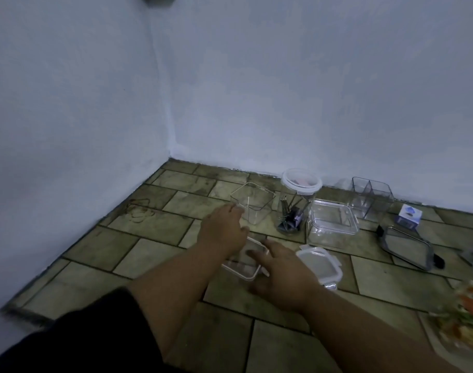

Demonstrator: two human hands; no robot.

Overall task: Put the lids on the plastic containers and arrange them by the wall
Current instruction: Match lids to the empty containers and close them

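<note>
clear container (243, 262): partly hidden by hands | colourful item (469, 313): blurred, cut off right

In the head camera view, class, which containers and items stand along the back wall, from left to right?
Open square tub → tall round jar with white lid → shallow clear container → divided clear box → small blue-and-white box.

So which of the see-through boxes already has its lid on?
Only the tall round jar by the wall; a white-rimmed lid sits on it. The square tub, the flat box and the divided box are open on top.
</note>
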